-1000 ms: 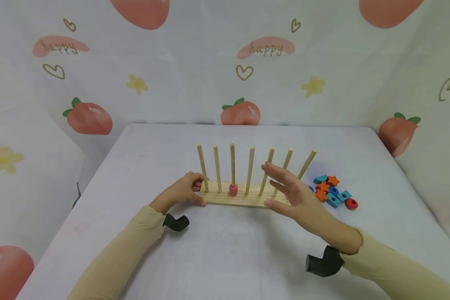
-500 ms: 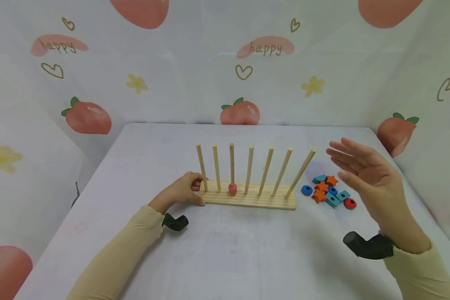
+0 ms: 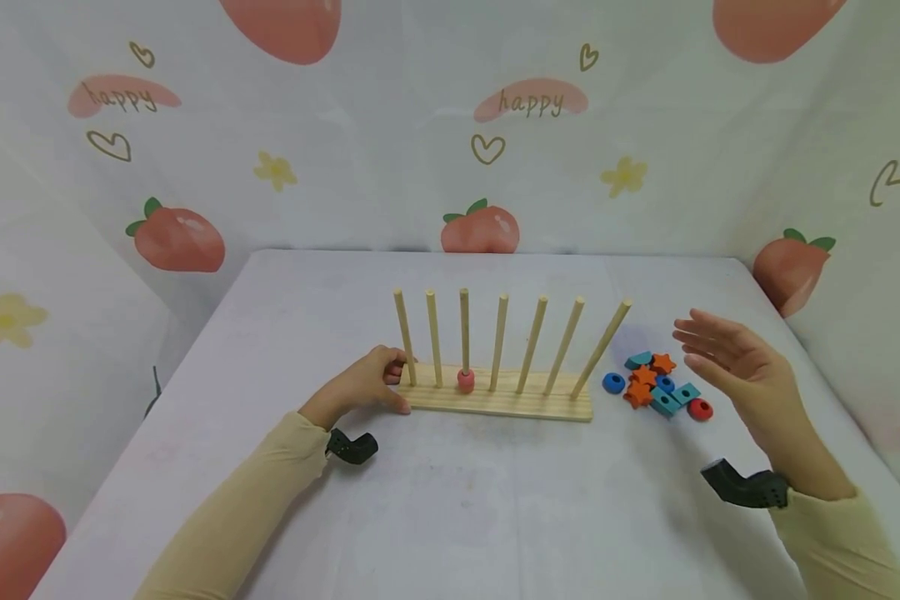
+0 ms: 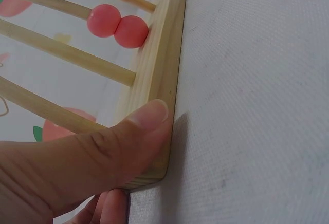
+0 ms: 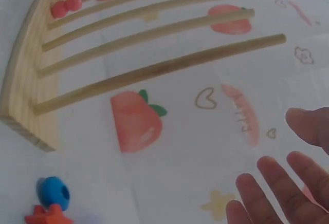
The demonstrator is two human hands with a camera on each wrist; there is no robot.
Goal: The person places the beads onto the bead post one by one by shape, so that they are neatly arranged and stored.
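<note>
My left hand point(image 3: 363, 381) grips the left end of a wooden peg board point(image 3: 510, 403), thumb on the front edge and fingers behind. Several upright pegs stand in a row along the board. Two red round beads point(image 4: 118, 26) are stacked at the foot of the third peg from the left. To the right, my right hand point(image 3: 742, 367) hovers with fingers extended and holds nothing. Left of it lies a loose group of beads: orange stars point(image 3: 638, 393), teal blocks point(image 3: 664, 401), a blue round bead point(image 3: 613, 382) and a red round bead point(image 3: 700, 409).
A white cloth covers the table point(image 3: 450, 500). Behind it hangs a white backdrop point(image 3: 390, 117) printed with peaches, hearts and flowers. Each wrist carries a black camera mount point(image 3: 744, 485).
My right hand has moved right, away from the pegs, then sunk slightly beside the loose beads. My left hand keeps its hold on the peg board.
</note>
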